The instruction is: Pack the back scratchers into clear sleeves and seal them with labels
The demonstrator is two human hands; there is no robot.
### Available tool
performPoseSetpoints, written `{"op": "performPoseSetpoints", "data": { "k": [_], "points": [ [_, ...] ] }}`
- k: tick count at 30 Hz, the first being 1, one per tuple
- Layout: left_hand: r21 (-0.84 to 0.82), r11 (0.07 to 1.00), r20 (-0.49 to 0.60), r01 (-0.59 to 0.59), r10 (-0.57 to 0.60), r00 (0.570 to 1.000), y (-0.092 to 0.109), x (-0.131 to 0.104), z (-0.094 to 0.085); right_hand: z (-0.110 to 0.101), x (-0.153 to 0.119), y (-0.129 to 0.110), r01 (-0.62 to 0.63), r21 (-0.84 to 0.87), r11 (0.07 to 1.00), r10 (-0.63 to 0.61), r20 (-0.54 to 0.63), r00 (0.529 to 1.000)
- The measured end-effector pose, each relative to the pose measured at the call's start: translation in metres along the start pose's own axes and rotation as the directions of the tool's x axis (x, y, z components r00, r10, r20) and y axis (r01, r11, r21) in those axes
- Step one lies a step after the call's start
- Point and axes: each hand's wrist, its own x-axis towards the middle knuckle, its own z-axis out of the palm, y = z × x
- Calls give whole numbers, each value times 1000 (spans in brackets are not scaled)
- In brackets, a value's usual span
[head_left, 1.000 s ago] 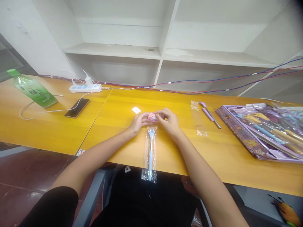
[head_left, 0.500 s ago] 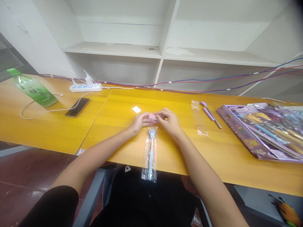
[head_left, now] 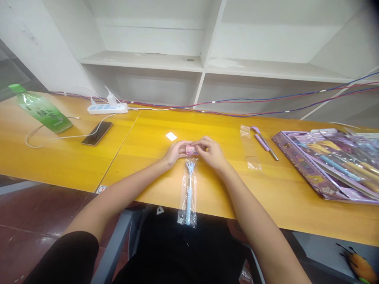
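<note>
The pink label [head_left: 192, 150] sits between your two hands, just beyond the upper end of a clear bag [head_left: 194, 187]; whether the two are joined you cannot tell from here. Over the last second it has turned a little: it was tilted, and now its printed face shows more squarely. Your left hand [head_left: 174, 153] has barely shifted, its fingers closed on the label's left edge. Your right hand [head_left: 213, 152] has its fingers curled at the opposite side, the index reaching over the top edge and the thumb bent below; whether they pinch the label or only rest on it, you cannot tell. For the work in hand, that looks like a small adjustment of the label, with neither hand letting go of the job.

Inside the bag, the blue scratcher [head_left: 188, 199] lies with its hand-shaped head toward your fingers. It has not moved on the desk [head_left: 148, 156], and the bag's lower end reaches past the near edge, over your lap, so a tug there could slide it off.

Beyond your left fingers lies a white card [head_left: 171, 136]. Off to your right are a flat clear sleeve [head_left: 250, 152], a purple handle [head_left: 262, 142] and a metal rod [head_left: 272, 153] close beside it, then a purple box [head_left: 308, 173] full of bagged pieces. Well apart on your left are a phone [head_left: 97, 133] and a green bottle [head_left: 44, 112], all unchanged.
</note>
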Motion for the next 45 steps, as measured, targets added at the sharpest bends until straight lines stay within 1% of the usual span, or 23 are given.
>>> {"op": "performPoseSetpoints", "data": {
  "k": [9,18,27,35,41,45],
  "points": [
    [-36,999,-57,-41,39,998,2,1,0,-2,0,-3,26,19,999,-25,-8,1000],
    [-25,997,-82,-70,68,994,2,0,1,-3,-1,-2,26,50,998,-27,24,999],
    [-18,996,-77,-87,85,993,2,-1,1,-2,-1,-1,47,19,999,-47,21,999],
    [-10,990,-63,-139,138,988,2,-2,1,-4,-1,-5,82,-13,997,-81,22,996],
    [7,991,-68,-134,134,989,1,-1,0,-4,-2,-6,104,-17,994,-103,33,994],
    [51,989,-79,-136,140,987,1,2,-3,-4,-2,-1,92,-52,994,-92,-1,996]
  ]
}}
